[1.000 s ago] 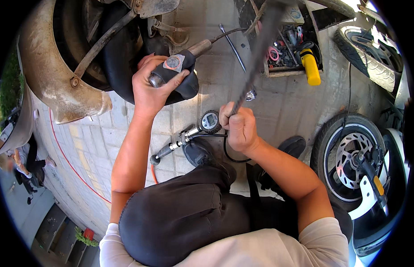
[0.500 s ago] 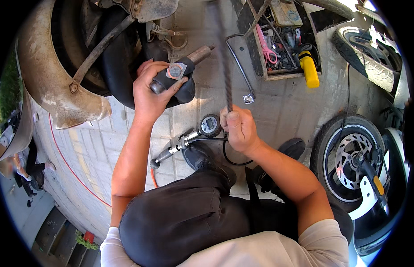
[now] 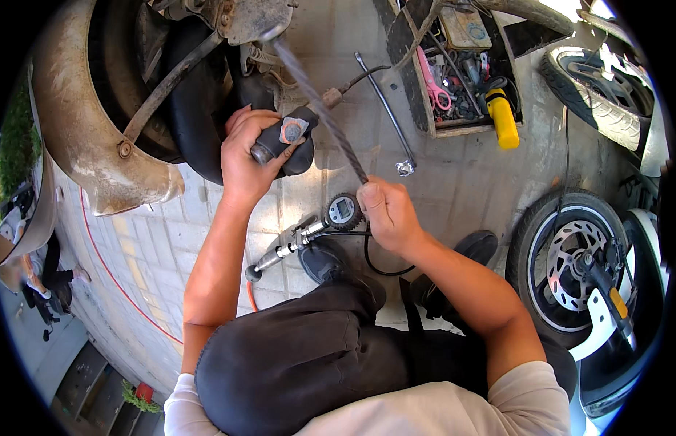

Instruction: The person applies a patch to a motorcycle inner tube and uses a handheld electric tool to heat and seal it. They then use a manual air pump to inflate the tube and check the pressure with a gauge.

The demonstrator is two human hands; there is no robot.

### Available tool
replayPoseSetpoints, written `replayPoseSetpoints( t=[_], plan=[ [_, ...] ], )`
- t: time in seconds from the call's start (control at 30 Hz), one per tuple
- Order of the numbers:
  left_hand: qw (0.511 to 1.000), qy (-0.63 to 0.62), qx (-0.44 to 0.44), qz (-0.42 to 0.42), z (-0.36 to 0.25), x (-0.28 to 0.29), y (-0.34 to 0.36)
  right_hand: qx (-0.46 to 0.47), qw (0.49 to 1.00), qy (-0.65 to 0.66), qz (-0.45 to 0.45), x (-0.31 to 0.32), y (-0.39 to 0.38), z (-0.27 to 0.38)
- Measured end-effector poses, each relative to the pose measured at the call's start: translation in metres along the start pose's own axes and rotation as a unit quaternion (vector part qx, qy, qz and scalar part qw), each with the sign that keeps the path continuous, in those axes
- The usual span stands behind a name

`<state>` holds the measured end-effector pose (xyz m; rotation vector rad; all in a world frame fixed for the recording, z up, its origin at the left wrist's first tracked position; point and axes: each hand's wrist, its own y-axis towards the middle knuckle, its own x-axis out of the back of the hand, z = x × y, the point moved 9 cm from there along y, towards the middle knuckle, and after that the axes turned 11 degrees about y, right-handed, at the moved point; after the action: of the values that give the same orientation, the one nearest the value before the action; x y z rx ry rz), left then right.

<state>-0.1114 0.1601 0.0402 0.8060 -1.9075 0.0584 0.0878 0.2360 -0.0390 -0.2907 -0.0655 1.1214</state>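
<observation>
You are working above a paved floor (image 3: 454, 192) that is spreading under everything. To the far left, a dusty mudguard (image 3: 69, 131) is curving around a scooter's rear, and a black tire (image 3: 196, 123) is showing just right of it. To the right, a wheel with a silver disc (image 3: 563, 280) is lying flat, and farther off another wheel (image 3: 603, 102) is lying near the edge of your view. On the far side, right of the middle, a toolbox (image 3: 475, 128) is holding a jumble of tools.

Just left of it, a long wrench (image 3: 385, 105) is lying on the floor. Your right hand (image 3: 390, 214) is closing tightly around the near end of a ribbed rod (image 3: 323, 112), which is slanting to the far left and blurring at its far end. It is crossing in front of a metal bar (image 3: 331, 97); whether they are touching, you cannot tell. Your left hand (image 3: 247, 160) is gripping black rubber (image 3: 300, 156) that is wrapping the bar, fingers and thumb curling around both, beside the tire. Between your arms, an air gauge (image 3: 341, 209) is resting near your left shoe (image 3: 320, 261).

In the toolbox, a yellow handle (image 3: 504, 123) is hanging over the near edge, and pink scissors (image 3: 434, 83) are lying left of it. A small reddish patch (image 3: 293, 130) is sitting on the rubber, facing you.
</observation>
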Motion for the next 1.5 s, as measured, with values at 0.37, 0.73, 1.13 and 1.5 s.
replayPoseSetpoints(
  t=[0.37,0.73,1.13,1.5],
  plan=[
    [1.000,-0.014,0.013,0.007,-0.005,-0.002,0.007,0.103,0.984,0.137,-0.054,0.011,-0.009,0.009],
    [1.000,-0.009,0.003,0.009,-0.003,0.001,0.001,-0.053,0.998,-0.014,0.015,-0.002,-0.010,-0.021],
    [0.998,0.040,-0.039,0.011,-0.011,0.004,0.007,0.115,0.981,0.153,-0.033,0.006,-0.019,0.016],
    [0.998,0.049,0.008,0.042,-0.003,0.002,0.000,0.022,1.000,-0.017,0.000,-0.005,-0.013,-0.002]
  ],
)
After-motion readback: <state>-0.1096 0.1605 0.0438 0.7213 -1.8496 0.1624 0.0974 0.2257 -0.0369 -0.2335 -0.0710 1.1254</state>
